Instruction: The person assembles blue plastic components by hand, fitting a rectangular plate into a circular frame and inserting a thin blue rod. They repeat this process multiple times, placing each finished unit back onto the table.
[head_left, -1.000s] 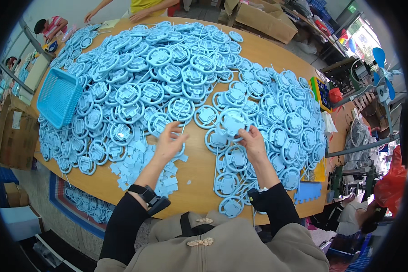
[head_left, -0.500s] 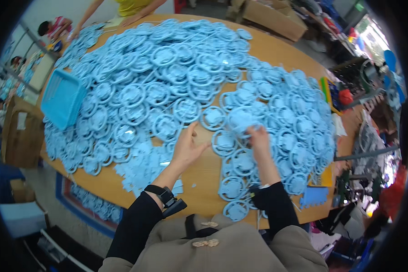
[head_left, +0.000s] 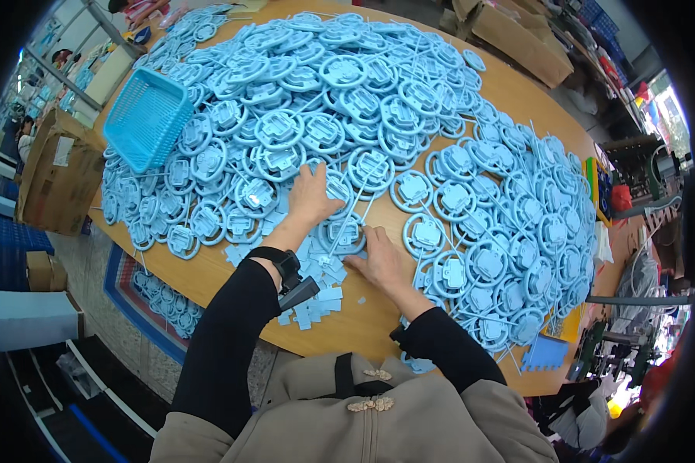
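Light-blue round plastic ring parts with blocky centres, some with thin rods, are heaped over the table. My left hand (head_left: 314, 198) lies over the near edge of the large heap (head_left: 286, 85), fingers and thumb spread, touching the ring parts there. My right hand (head_left: 384, 261) is at the right side of one ring part (head_left: 340, 234), its thumb and forefinger apart by the rim. A thin rod slants up from beside that part. Below my left hand are small flat light-blue pieces (head_left: 316, 282), loosely scattered. To the right spreads a second group of ring parts (head_left: 486, 261).
A blue plastic basket (head_left: 148, 119) sits at the table's left edge (head_left: 201, 274). Cardboard boxes stand left (head_left: 58, 174) and far right (head_left: 521, 38). A yellow tray (head_left: 570, 324) and a blue notched piece (head_left: 544, 353) lie at the right edge.
My right hand has left the right-hand group and moved left to a ring part near my left hand. My view has shifted, and the person in yellow is out of sight.
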Demonstrator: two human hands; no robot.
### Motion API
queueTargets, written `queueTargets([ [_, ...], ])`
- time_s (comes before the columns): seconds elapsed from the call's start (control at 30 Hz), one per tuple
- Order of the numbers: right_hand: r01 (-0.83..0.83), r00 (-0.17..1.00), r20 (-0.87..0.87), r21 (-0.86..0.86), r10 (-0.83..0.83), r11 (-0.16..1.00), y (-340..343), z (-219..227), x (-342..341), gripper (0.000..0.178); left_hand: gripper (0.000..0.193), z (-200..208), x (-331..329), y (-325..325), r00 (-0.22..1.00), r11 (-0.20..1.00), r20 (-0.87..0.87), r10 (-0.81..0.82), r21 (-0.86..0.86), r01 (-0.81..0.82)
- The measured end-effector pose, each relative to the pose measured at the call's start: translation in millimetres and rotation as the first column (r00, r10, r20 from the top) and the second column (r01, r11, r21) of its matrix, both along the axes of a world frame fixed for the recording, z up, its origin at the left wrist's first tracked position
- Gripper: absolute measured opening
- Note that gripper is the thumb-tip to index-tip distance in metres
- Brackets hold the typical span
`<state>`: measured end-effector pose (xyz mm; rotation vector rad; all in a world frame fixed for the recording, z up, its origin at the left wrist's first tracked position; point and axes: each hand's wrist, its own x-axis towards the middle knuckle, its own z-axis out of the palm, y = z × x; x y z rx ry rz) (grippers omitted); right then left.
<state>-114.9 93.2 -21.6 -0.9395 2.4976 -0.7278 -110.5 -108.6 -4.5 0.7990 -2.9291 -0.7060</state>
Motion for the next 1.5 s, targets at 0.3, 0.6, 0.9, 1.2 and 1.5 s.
queueTargets([
  [0.3, 0.061, 0.998, 0.032, -0.227, -0.056, 0.972, -3.7, -32.6, 0.7, 0.05, 0.067, -11.6, 53.0, -13.8, 0.938, 0.719, -0.206, 0.277, 0.692, -0.06],
  [0.6, -0.133, 0.949, -0.296, -0.069, 0.107, 0.989, 3.3, -52.5, 5.4, 0.015, 0.07, -28.6, 260.6, 3.8, 0.772, -0.097, -0.051, 0.633, 0.985, 0.144],
  [0.9, 0.029, 0.992, -0.124, -0.01, -0.03, 1.0, 1.4, -41.2, 18.2, 0.014, 0.052, -88.2, 292.2, 64.8, 0.904, -0.243, 0.118, 0.411, 0.97, -0.016],
  [1.2, 0.257, 0.927, -0.153, -0.409, -0.343, 0.876, 111.8, -52.6, -71.1, 0.027, 0.05, -50.4, 253.5, 35.8, 0.866, -0.18, -0.028, 0.499, 0.974, 0.135],
  [1.5, 0.369, 0.924, 0.335, -0.662, -0.183, 0.652, 82.7, 42.3, -20.6, 0.019, 0.048, -18.2, 221.7, 50.7, 0.798, -0.261, -0.003, 0.602, 0.945, 0.2],
])
